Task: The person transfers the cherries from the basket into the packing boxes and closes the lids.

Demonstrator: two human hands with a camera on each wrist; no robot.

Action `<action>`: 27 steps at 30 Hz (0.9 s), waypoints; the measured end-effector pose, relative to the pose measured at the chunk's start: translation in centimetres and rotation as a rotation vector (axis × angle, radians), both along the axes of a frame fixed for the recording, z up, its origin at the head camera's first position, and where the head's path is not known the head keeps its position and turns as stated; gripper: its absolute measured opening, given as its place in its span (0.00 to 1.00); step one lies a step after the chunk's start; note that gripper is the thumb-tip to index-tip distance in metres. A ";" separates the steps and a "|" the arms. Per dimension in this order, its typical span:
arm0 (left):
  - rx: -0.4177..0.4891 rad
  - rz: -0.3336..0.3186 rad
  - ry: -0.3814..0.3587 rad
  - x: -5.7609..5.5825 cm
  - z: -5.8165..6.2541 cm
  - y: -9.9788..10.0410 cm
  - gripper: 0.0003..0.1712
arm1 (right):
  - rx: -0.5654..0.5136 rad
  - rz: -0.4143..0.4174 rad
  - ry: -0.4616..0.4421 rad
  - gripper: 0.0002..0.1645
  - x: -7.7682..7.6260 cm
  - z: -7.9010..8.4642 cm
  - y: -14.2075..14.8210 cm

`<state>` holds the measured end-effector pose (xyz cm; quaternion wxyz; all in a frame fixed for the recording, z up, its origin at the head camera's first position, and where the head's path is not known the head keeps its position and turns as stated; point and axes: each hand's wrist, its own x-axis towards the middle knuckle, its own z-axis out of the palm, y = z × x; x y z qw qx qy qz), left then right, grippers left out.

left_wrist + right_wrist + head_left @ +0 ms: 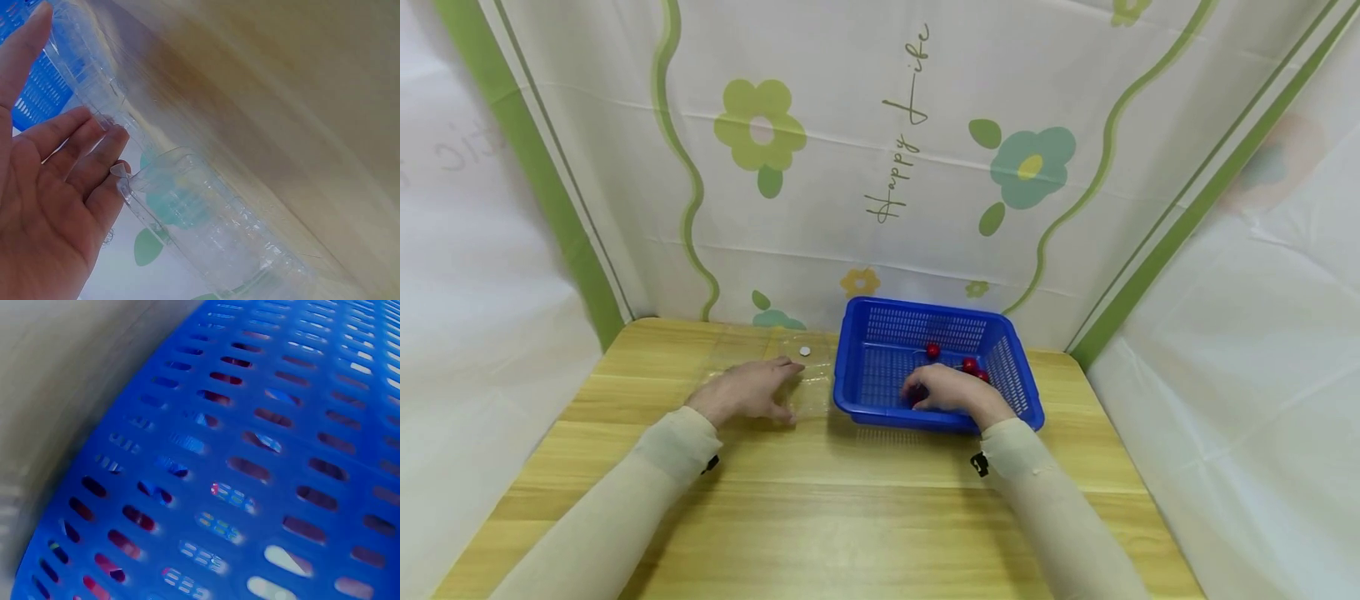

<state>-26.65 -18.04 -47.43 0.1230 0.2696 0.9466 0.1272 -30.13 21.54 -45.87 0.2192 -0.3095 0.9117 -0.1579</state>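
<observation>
A blue plastic basket (pixel 940 421) with slotted walls holds several red cherries, one cherry (pixel 932 350) lying apart by the far wall. My right hand (pixel 951 387) reaches in over the near rim, fingers bent round a dark red cherry (pixel 917 395) that they partly cover. In the right wrist view the slotted basket wall (pixel 244 437) hides that hand. Left of the basket lies an opened clear plastic box (pixel 812 396). My left hand (pixel 748 392) rests at it; in the left wrist view the loosely extended fingers touch the edge of the clear box (pixel 212 231).
Everything stands on a light wood table (pixel 850 517). A white patterned curtain (pixel 850 167) hangs right behind the box and basket, with more curtain on both sides. A small white round spot (pixel 805 351) shows on the clear box.
</observation>
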 end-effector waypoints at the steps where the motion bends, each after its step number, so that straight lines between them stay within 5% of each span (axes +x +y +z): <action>1: -0.002 -0.001 0.001 0.0 0.0 0.0 0.57 | 0.013 -0.009 0.005 0.12 0.0 0.0 -0.1; 6: -0.012 0.001 0.004 0.1 0.3 0.2 0.57 | 0.024 -0.013 0.030 0.05 0.0 0.4 -0.7; 16: -0.014 0.010 0.004 0.1 0.2 0.0 0.57 | -0.099 0.053 0.269 0.03 0.7 1.7 -3.4; 27: -0.015 0.009 0.008 0.2 0.2 0.1 0.57 | -0.228 0.051 0.329 0.08 1.3 2.9 -7.4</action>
